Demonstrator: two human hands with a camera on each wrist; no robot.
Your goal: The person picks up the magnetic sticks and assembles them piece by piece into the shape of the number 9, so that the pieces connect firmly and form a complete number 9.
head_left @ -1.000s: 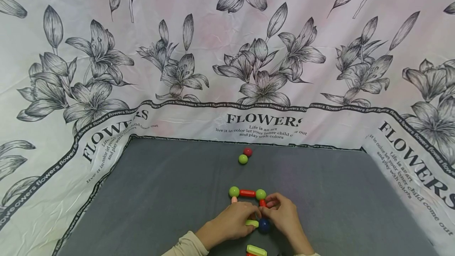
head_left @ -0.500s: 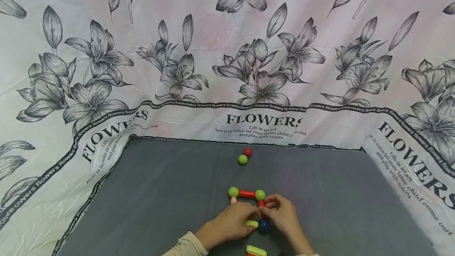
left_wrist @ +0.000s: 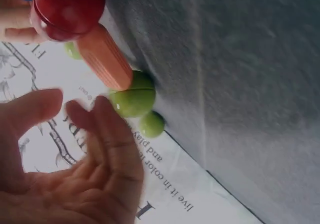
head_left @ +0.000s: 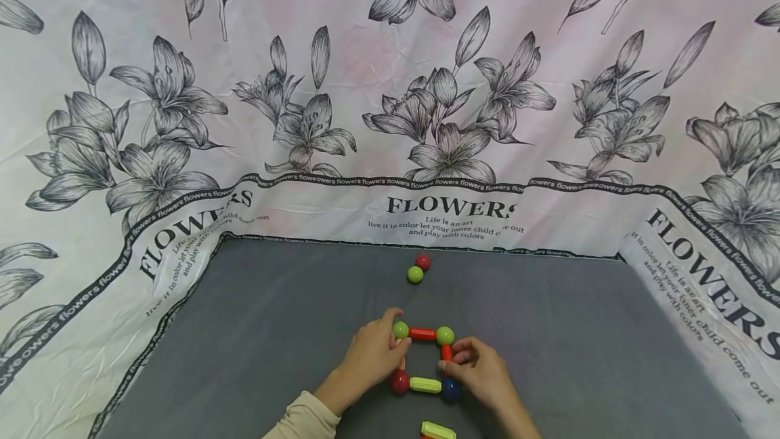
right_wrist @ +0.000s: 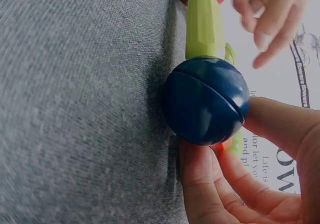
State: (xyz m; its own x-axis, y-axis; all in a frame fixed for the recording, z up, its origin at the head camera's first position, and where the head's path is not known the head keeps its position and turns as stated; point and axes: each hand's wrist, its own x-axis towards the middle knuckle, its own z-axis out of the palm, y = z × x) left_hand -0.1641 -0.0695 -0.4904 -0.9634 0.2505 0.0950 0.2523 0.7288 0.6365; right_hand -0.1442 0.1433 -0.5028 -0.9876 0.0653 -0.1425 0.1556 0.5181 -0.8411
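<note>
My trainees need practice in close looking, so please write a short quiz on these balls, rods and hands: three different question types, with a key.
1. True or false: the person's right hand is nearer than the left hand to the glossy dark blue plastic-looking ball.

2. Beside the loose glossy red plastic-looking ball lies:
A) a dark blue ball
B) a glossy green plastic-looking ball
C) a yellow rod

3. Fill the gap: the ribbed salmon plastic-looking rod lies between a glossy red corner ball and a ....

Key:
1. True
2. B
3. glossy green corner ball

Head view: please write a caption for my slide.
Left hand and right hand flank a ball-and-rod square on grey cloth.
</note>
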